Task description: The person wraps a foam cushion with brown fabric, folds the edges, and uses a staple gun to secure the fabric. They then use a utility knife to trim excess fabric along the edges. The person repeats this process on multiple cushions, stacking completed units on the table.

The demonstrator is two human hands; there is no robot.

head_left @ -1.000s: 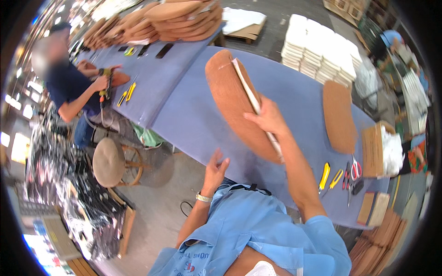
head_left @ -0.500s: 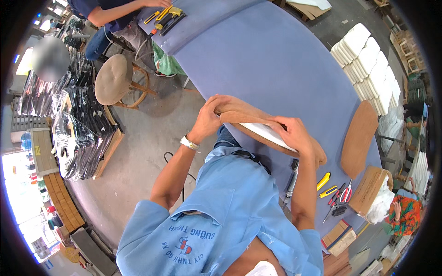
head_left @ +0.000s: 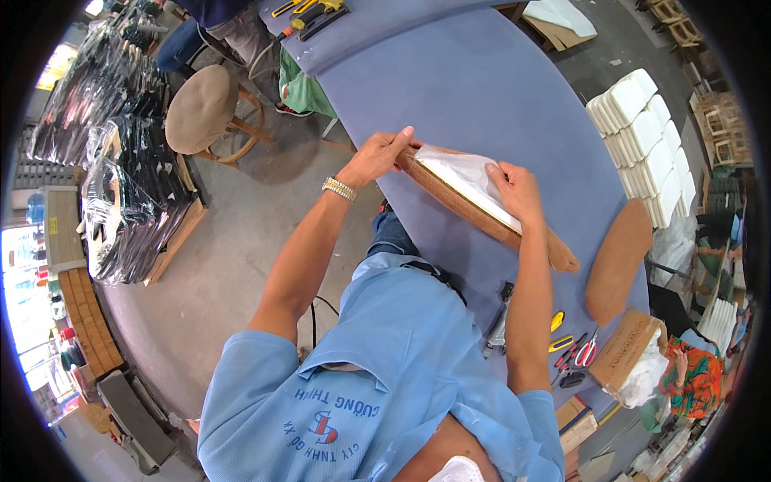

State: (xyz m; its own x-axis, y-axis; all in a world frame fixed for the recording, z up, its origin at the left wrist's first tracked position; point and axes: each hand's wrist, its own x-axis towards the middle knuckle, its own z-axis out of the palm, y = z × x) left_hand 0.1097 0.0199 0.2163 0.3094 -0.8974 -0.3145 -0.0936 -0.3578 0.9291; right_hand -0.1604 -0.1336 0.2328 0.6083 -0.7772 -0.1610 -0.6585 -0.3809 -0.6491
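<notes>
A long, curved brown fabric cover lies across both hands above the blue tabletop, its opening showing a white padded insert. Thin translucent white film covers part of the insert. My left hand pinches the cover's far left end, thumb pointing outward. At the middle of the opening, my right hand has its fingers closed on the film's edge, with the wrist over the cover. The cover's right end reaches past my right forearm. A second brown cover piece lies flat at the table's right side.
The blue table carries yellow cutters, red-handled scissors and a dark tool beside my right arm. A cardboard box stands at the right edge. White cushions are stacked beyond. A round stool stands left.
The brown flap that lay over the white insert has been folded away, and film now shows there. My right hand has moved from the flap to the film. The head view has shifted slightly.
</notes>
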